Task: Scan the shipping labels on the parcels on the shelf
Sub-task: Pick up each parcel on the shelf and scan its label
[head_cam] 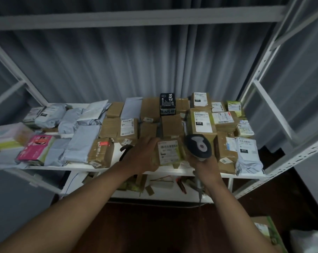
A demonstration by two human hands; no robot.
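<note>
Left hand (145, 154) grips the left side of a small cardboard parcel (170, 152) at the front edge of the white shelf (63, 168), label (169, 149) tilted up. Right hand (205, 166) is wrapped round the handle of the barcode scanner (198, 146), head just beside the label. Hands close together, not touching. Parcel looks light, stiff, taped; best held by its side edges so the label stays clear. Grey poly mailers (81, 143) at left look soft, floppy.
</note>
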